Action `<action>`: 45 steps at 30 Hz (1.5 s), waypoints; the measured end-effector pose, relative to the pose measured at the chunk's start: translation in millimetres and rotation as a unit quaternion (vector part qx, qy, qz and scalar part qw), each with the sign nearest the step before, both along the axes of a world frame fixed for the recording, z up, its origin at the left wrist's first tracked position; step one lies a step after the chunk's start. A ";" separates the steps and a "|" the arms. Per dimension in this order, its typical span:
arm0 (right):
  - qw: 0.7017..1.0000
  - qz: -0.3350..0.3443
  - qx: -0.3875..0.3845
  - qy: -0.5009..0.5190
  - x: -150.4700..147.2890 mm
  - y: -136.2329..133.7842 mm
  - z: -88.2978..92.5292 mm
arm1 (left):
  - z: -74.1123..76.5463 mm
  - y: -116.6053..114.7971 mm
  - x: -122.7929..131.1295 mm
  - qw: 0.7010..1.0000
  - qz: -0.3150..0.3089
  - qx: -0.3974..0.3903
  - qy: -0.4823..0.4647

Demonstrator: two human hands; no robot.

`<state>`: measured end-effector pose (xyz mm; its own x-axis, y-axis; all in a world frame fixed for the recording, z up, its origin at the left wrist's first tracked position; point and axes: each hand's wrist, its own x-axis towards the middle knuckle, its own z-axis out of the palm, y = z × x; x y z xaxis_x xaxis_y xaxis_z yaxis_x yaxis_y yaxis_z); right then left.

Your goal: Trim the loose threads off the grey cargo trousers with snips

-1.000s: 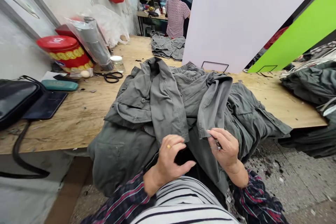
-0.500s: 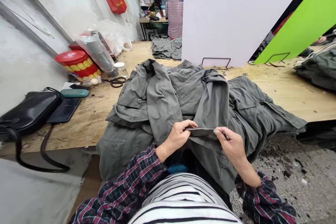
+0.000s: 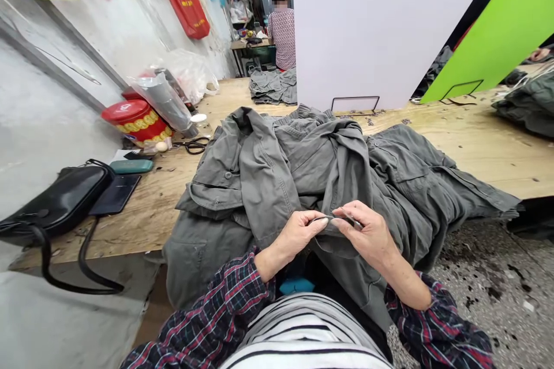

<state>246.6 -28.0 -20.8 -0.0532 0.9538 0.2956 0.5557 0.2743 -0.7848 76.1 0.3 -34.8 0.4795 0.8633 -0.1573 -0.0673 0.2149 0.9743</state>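
You're pinching a narrow hem (image 3: 322, 220) between your left hand (image 3: 298, 239) and right hand (image 3: 367, 236), its length running sideways (something small and dark (image 3: 350, 220) is sitting in your right fingers, unclear what), the olive jacket (image 3: 259, 184) heaping over the plywood table's (image 3: 142, 213) near edge.

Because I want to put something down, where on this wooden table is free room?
Bare plywood shows right of the grey-green garment pile, and left of it, beside the dark flat wallet. It is crowded around the red round tin and black-handled scissors.
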 end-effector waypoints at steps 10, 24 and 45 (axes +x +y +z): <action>0.976 -0.026 -0.129 0.172 -11.1 10.9 -1.3 | 6.4 -0.5 1.4 1.000 -0.003 -0.021 -0.005; 0.951 -0.080 -0.057 -0.294 10.4 -20.7 14.9 | 0.1 -1.9 3.8 0.994 0.069 -0.065 -0.045; 0.943 -0.062 0.075 -0.319 -6.1 -32.6 -3.5 | 3.9 7.1 -6.4 0.976 0.047 -0.174 -0.121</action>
